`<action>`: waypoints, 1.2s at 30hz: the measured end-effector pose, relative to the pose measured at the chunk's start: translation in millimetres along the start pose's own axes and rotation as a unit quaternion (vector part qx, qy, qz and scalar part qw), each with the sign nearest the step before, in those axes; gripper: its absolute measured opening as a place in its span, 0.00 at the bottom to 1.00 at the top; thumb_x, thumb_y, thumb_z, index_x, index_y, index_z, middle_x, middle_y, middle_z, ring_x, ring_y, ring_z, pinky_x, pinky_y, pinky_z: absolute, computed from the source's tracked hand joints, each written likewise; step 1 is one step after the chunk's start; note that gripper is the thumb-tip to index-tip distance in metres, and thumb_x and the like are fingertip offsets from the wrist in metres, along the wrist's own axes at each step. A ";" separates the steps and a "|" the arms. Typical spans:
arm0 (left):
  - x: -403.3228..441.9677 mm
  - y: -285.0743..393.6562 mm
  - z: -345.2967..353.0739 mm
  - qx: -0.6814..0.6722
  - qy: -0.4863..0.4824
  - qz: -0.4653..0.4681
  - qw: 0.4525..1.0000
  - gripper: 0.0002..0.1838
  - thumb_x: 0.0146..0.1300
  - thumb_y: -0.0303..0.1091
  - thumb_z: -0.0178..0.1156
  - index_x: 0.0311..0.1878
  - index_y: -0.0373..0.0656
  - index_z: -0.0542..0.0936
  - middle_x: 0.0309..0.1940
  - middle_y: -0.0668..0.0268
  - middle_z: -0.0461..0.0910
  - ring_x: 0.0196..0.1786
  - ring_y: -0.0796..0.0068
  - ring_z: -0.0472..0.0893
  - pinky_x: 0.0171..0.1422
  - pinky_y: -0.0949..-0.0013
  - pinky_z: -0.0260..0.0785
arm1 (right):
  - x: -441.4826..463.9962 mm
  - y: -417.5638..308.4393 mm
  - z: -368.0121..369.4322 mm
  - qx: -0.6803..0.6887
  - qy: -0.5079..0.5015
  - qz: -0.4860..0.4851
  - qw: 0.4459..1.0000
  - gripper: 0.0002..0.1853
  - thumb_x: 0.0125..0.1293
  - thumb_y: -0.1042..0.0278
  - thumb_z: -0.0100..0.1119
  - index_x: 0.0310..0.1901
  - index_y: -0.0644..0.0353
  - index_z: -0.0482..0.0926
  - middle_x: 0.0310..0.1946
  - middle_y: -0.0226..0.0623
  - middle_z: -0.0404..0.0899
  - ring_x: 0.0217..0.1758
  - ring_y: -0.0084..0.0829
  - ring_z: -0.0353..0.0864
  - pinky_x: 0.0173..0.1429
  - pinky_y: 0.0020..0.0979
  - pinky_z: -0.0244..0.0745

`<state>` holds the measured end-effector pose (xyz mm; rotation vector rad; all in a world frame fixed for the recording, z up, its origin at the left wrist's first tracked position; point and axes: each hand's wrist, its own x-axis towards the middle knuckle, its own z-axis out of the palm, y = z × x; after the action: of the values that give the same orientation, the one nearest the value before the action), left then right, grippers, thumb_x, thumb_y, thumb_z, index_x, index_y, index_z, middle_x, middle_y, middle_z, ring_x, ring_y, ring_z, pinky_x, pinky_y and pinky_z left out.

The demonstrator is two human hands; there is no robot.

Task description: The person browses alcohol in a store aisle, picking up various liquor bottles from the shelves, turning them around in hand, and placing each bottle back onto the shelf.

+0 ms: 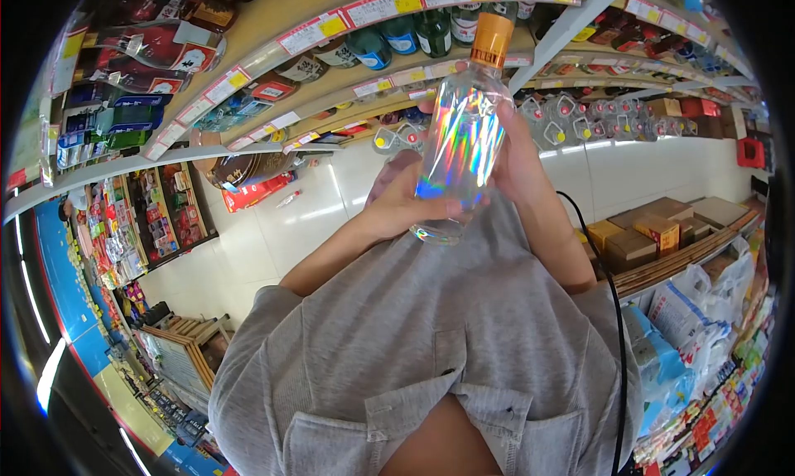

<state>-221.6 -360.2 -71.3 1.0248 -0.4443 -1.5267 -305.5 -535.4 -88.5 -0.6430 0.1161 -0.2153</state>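
A clear bottle (464,136) is held in both hands, tilted, with its orange cap (493,38) uppermost. The left hand (402,198) has its fingers clamped on the lower part, thumb across the front; the right hand (517,149) grips higher, fingers curled behind. The bottle appears fully lifted; it is neither opened nor set down. Beyond the fingers is a shelf (273,16) with green bottles (433,33); farther right, jugs (563,115) stand on the floor (290,223).
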 end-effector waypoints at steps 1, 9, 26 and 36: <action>-0.7 -3.4 -1.6 0.027 0.008 0.002 1.000 0.43 0.59 0.39 0.73 0.74 0.39 0.63 0.65 0.54 0.76 0.63 0.62 0.80 0.68 0.60 0.73 | -3.9 -1.9 1.0 0.002 0.032 0.017 0.999 0.37 0.74 0.49 0.56 0.76 0.58 0.57 0.61 0.50 0.78 0.60 0.39 0.82 0.63 0.39 0.79; -4.1 21.4 -0.8 0.173 0.107 0.170 0.964 0.42 0.57 0.37 0.77 0.72 0.37 0.67 0.59 0.62 0.78 0.62 0.72 0.76 0.65 0.66 0.69 | 16.7 -22.5 42.1 -0.246 -0.037 -0.120 0.961 0.51 0.56 0.50 0.77 0.73 0.64 0.57 0.66 0.47 0.70 0.67 0.38 0.74 0.69 0.39 0.70; -35.0 60.9 -13.6 0.335 0.293 0.370 0.815 0.39 0.47 0.35 0.79 0.63 0.38 0.74 0.56 0.58 0.79 0.59 0.65 0.80 0.62 0.61 0.73 | 73.7 -31.6 110.0 -0.370 -0.272 -0.181 0.870 0.44 0.55 0.64 0.76 0.68 0.58 0.57 0.66 0.57 0.70 0.72 0.45 0.72 0.72 0.47 0.68; -25.5 128.7 -65.7 0.422 0.498 0.455 0.605 0.35 0.42 0.34 0.85 0.53 0.38 0.78 0.49 0.60 0.81 0.49 0.65 0.83 0.55 0.62 0.75 | 57.8 -23.5 96.2 -0.466 -0.111 -0.402 0.780 0.32 0.57 0.65 0.67 0.62 0.65 0.69 0.59 0.51 0.74 0.63 0.45 0.75 0.68 0.42 0.68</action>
<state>-94.0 -350.2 0.4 1.7726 -0.7068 0.3989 -236.5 -511.3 -0.2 -1.7010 -0.3260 -0.9439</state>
